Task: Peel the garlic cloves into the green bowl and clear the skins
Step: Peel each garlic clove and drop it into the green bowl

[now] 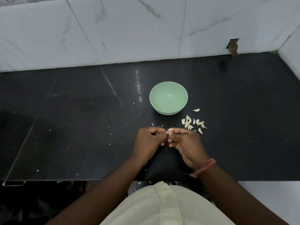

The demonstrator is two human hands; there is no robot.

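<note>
A pale green bowl (168, 98) stands on the black counter, and nothing shows inside it. Just below the bowl both hands meet over the counter. My right hand (185, 142) pinches a small garlic clove (169, 131) between thumb and fingers. My left hand (150, 140) has curled fingers and pinches at the clove's left end, where a thin bit of skin sticks out. A loose pile of several garlic cloves (193, 123) lies to the right of my hands, with one clove (196, 110) apart, nearer the bowl.
The black counter (81, 127) runs wide to the left and right, dotted with tiny white skin flakes (110, 135). A marble-tiled wall (129, 30) closes the back and right. The counter's front edge lies close to my body.
</note>
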